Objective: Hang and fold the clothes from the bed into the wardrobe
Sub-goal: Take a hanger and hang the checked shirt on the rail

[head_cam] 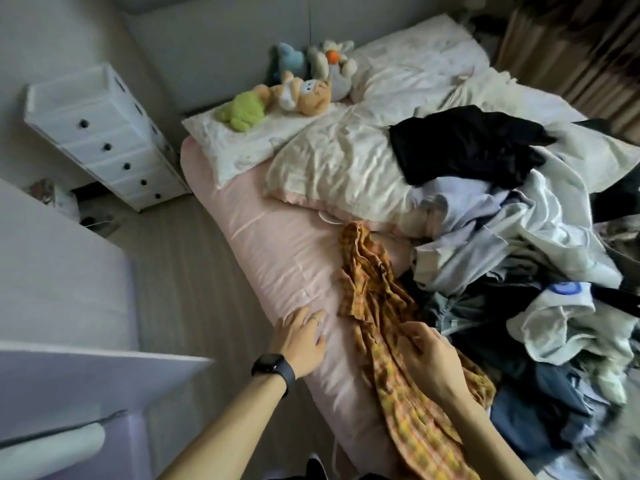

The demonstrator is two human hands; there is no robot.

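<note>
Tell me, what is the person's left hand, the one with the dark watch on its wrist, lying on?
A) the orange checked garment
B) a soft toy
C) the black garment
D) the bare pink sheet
D: the left hand lies flat, fingers straight, on the pink sheet, apart from the orange checked garment, which the right hand holds with curled fingers.

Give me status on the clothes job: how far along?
Early. Done: nothing folded or hung shows, and the wardrobe's inside is out of view. In hand: the right hand grips the orange plaid garment; the left hand rests flat on the pink sheet. Left: the mixed clothes pile on the bed's right side, plus the black garment on the white bedding.
</note>
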